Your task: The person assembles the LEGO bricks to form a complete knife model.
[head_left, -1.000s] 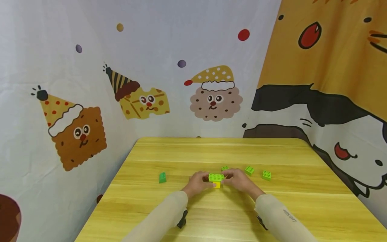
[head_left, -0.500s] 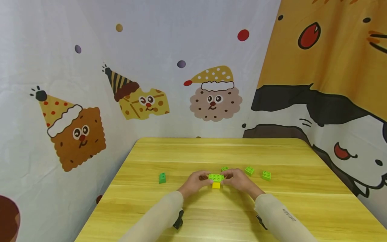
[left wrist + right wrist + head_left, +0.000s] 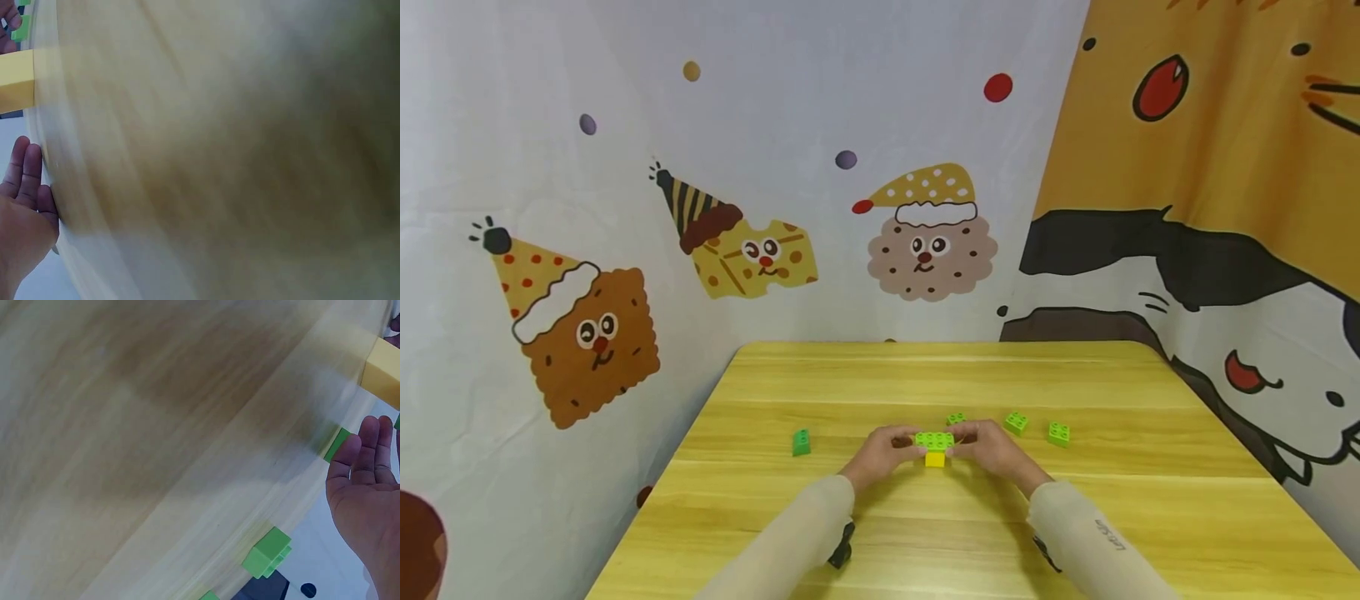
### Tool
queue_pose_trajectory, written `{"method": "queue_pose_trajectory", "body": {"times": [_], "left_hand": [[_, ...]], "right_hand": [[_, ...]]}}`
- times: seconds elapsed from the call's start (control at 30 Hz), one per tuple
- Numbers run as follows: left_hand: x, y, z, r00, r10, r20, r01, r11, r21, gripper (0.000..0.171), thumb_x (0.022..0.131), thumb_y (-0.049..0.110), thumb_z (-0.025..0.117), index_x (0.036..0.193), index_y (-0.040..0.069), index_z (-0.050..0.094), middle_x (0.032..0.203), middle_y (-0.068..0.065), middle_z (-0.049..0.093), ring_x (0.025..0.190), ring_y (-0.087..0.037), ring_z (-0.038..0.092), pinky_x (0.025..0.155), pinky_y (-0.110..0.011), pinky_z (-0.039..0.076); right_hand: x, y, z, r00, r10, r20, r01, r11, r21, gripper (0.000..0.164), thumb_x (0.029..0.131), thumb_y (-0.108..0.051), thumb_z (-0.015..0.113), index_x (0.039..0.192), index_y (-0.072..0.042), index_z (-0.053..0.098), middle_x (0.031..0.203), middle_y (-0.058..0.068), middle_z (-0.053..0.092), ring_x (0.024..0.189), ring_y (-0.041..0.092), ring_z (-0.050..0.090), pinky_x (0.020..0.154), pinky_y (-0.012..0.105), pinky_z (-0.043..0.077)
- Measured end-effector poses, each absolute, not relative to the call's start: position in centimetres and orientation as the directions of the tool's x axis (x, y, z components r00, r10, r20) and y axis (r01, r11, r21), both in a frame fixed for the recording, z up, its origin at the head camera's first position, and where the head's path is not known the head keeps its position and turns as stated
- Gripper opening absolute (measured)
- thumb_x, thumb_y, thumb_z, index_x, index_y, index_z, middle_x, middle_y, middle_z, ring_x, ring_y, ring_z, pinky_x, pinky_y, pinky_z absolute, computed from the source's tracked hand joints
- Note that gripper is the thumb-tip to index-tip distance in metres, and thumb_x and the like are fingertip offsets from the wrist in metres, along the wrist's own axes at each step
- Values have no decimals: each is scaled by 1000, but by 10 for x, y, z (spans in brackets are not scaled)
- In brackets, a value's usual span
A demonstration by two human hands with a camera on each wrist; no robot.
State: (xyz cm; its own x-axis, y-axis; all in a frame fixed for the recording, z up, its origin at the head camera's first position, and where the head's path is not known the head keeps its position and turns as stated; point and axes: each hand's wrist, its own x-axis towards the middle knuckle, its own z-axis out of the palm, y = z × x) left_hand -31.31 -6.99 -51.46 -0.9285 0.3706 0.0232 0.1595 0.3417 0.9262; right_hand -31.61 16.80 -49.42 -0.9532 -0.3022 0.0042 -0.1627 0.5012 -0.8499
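A long lime-green toy brick (image 3: 935,442) with two rows of studs lies across the top of a yellow brick (image 3: 935,459) near the middle of the table. My left hand (image 3: 880,457) grips the lime brick's left end, thumb on the near side. At the opposite end my right hand (image 3: 992,448) holds it in the same way between thumb and fingers. In the left wrist view, the yellow brick (image 3: 15,81) stands beyond the left hand (image 3: 25,212). The right wrist view has the yellow brick (image 3: 382,374) past the fingertips of the right hand (image 3: 369,487).
On the wooden table (image 3: 850,375), a darker green brick (image 3: 801,442) lies to the left. Small lime bricks sit behind and to the right: one (image 3: 957,419) partly behind the right hand, another (image 3: 1017,423), and a third (image 3: 1059,433). A printed curtain (image 3: 760,125) hangs behind the table.
My left hand has shifted slightly left, and its thumb has moved from the yellow brick up to the lime brick's end. The right hand and the loose bricks stay in place.
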Motion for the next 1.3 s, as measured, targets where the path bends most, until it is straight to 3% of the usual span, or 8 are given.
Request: {"method": "queue_pose_trajectory", "body": {"times": [0.3,0.63,1.03,1.3], "left_hand": [[-313,-69,-516,-931,364,27,169,363,916,47,93,33,71,133,10,64,119,-3,62,102,-19,58,85,-40,52],[-311,-70,-515,-927,375,31,184,381,906,48,94,32,71,134,8,62,112,-2,64,97,-18,58,82,-37,52],[-311,-68,-513,-923,381,49,209,390,897,43,94,31,70,132,11,64,103,-2,64,90,-17,57,80,-36,51],[-308,-68,-511,-918,392,53,222,400,889,46,96,30,68,135,7,61,102,-1,63,90,-16,57,80,-35,51]], "right_hand": [[-314,168,-498,-963,-269,-27,-117,506,-855,42,89,-20,76,127,-4,67,108,3,70,96,18,61,85,39,51],[-311,165,-502,-972,-205,-119,11,460,-888,45,89,-23,76,131,-10,66,109,7,68,86,22,60,67,34,49],[-307,167,-501,-969,-215,-120,13,442,-897,47,90,-27,75,133,-10,64,116,9,68,93,21,63,71,36,50],[-303,166,-500,-970,-207,-130,27,440,-898,47,92,-28,73,135,-12,63,116,10,67,92,23,61,70,35,49]]}}
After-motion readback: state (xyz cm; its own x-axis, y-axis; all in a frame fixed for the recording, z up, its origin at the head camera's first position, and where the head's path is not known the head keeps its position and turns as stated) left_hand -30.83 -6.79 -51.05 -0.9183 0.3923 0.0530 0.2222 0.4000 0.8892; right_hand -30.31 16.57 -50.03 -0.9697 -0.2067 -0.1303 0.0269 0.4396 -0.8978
